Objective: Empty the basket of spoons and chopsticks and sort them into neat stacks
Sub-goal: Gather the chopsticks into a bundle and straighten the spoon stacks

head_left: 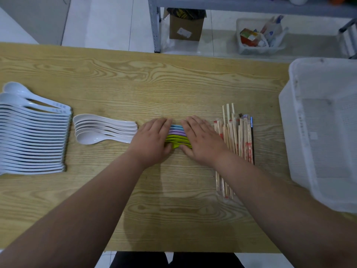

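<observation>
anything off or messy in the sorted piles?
Yes. The chopsticks lie ragged, ends staggered, with one dark stick at their right edge. The top two spoons of the large white stack sit skewed.

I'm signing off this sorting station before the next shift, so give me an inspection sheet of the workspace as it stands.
Surface: light wooden table, bearing all the piles.
Job's things: white perforated plastic basket at the right edge, no utensils visible inside; long stack of pale blue-white soup spoons at the left; short stack of white spoons beside it; blue, purple and green spoons in the middle; wrapped wooden chopsticks to their right.
Clutter: nothing seen.
Hands: left hand and right hand, fingers fairly straight, press the coloured pile from both sides.
Cables: nothing seen.
Surroundings: grey metal shelf, cardboard box and clear bin of packets on the tiled floor beyond.
</observation>
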